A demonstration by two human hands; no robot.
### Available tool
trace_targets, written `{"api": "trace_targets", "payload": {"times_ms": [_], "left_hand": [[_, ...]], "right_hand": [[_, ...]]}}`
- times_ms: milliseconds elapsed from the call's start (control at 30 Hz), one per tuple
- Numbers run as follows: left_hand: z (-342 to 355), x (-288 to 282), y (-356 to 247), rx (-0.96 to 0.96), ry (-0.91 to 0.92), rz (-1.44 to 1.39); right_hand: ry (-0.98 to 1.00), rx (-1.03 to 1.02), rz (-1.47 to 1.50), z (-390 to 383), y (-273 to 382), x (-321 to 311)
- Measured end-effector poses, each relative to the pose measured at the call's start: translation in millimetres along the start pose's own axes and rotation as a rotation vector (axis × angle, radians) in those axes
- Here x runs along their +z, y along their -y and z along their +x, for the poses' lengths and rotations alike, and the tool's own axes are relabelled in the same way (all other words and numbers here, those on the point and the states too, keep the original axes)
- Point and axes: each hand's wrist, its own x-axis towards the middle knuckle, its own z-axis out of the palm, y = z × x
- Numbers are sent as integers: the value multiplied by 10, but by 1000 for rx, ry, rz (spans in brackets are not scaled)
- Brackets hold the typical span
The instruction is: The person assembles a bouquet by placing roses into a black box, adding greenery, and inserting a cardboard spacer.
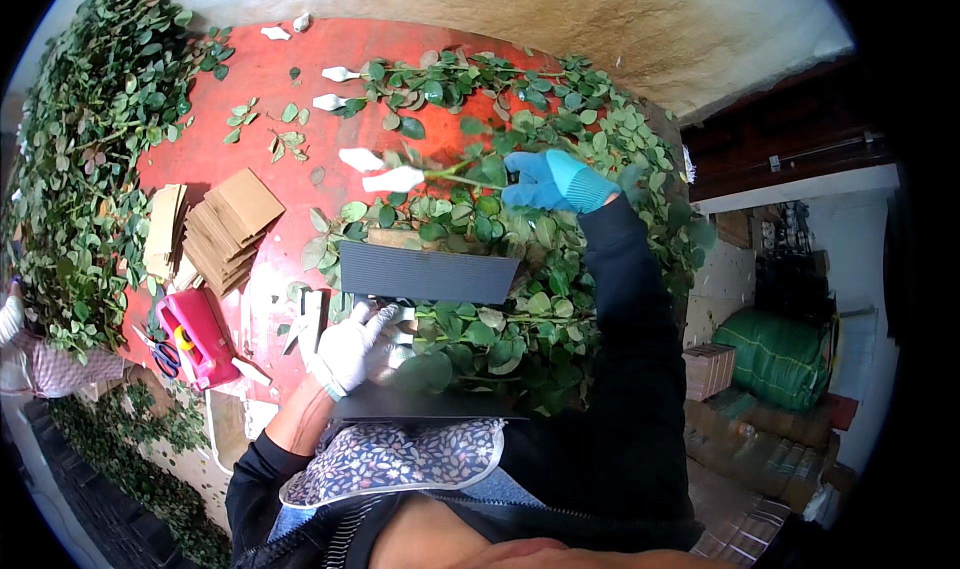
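My right hand [548, 179], in a blue glove, is closed on a leafy rose stem [460, 177], which has white-wrapped heads [390, 178] at its left end. My left hand [345, 354], white-gloved, has bent fingers at some pale pieces [398, 337] beside more stems; what it grips is unclear. A grey ribbed board [428, 272] lies between my hands over leafy stems [540, 319], and a dark board [430, 406] crosses in front of me. Left of my left hand are cardboard pieces [230, 224], scissors [160, 357] and a pink tool [195, 339].
Piled foliage [90, 149] covers the left side of the red table [260, 79]; more stems line its back and right. A wall [560, 9] rises behind. A co-worker's gloved hand [12, 314] shows at far left. A green sack [770, 359] and boxes stand at the right.
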Motion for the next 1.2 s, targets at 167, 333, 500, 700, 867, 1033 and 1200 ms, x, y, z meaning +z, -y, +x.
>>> {"api": "trace_targets", "payload": {"times_ms": [167, 333, 500, 700, 867, 1033, 1200], "left_hand": [[25, 17, 12, -5, 63, -44], [-25, 192, 127, 16, 92, -58], [16, -68, -40, -48, 136, -80], [-29, -6, 26, -19, 108, -319], [-102, 107, 70, -94, -32, -477], [-78, 18, 47, -125, 10, -794], [-143, 476, 283, 57, -140, -164]], "right_hand": [[-93, -62, -125, -245, 54, -89], [-269, -454, 323, -148, 233, -192], [-327, -274, -436, -212, 778, -391], [-429, -434, -212, -294, 473, -98], [-404, -486, -392, -928, 707, 177], [-405, -487, -563, -1382, 562, 754], [-298, -295, -546, -1437, 124, 1253]]}}
